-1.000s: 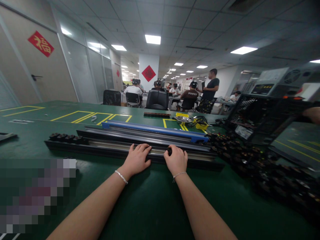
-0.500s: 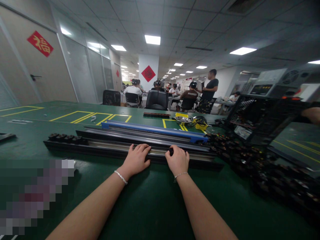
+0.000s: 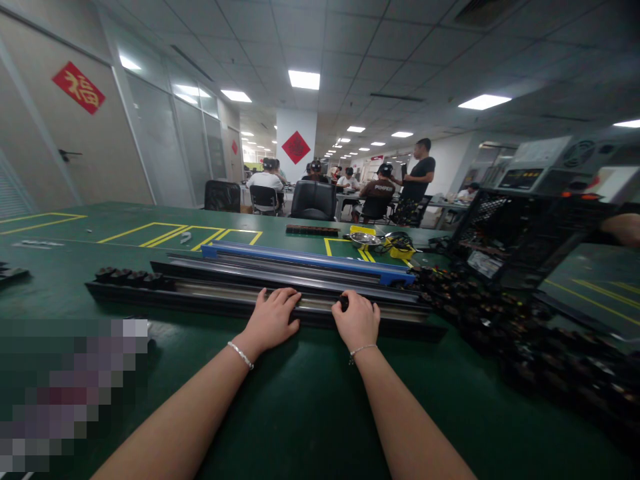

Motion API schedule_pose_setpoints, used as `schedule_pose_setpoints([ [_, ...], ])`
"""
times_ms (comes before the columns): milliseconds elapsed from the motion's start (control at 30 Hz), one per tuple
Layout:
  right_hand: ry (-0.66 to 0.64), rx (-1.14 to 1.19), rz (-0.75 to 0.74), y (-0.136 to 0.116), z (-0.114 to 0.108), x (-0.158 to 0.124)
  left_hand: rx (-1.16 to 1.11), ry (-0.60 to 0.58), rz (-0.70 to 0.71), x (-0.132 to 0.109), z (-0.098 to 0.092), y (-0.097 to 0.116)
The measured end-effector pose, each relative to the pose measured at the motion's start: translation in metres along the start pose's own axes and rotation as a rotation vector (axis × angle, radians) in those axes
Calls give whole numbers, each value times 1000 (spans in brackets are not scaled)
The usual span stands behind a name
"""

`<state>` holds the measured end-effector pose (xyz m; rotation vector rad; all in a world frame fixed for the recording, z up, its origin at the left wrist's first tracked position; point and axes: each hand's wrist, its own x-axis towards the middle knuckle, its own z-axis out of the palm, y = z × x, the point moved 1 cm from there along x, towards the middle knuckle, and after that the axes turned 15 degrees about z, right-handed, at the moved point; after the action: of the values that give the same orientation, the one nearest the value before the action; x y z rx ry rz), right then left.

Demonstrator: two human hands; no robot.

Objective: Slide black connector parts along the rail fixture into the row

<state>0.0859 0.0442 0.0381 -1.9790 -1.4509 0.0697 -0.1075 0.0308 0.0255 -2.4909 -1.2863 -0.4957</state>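
A long black channel rail [image 3: 220, 292] lies across the green table in front of me, with a pale strip along its inside. My left hand [image 3: 273, 319] is closed over its middle, fingers across the top and thumb on the near side. To the right, my right hand [image 3: 357, 321] pinches a small black part [image 3: 344, 303] at the rail; fingers hide most of it. Several similar black blocks [image 3: 133, 277] sit in a row at the rail's left end. Behind lie a second black rail [image 3: 240, 272] and a blue rail [image 3: 300, 255].
A heap of black parts [image 3: 530, 327] spreads over the right side, beside an open black computer case [image 3: 515, 240]. Another person's hand [image 3: 625, 229] is at the far right. A metal bowl [image 3: 364, 240] and yellow tape marks lie farther back. People sit beyond the table.
My right hand has shifted very slightly to the right with the small black part. My left hand stays in place on the rail.
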Motion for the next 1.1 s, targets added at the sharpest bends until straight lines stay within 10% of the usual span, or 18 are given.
schedule_pose_setpoints([
  [1100, 58, -19, 24, 11, 2, 6, 4, -15, -6, 0, 1, -1],
])
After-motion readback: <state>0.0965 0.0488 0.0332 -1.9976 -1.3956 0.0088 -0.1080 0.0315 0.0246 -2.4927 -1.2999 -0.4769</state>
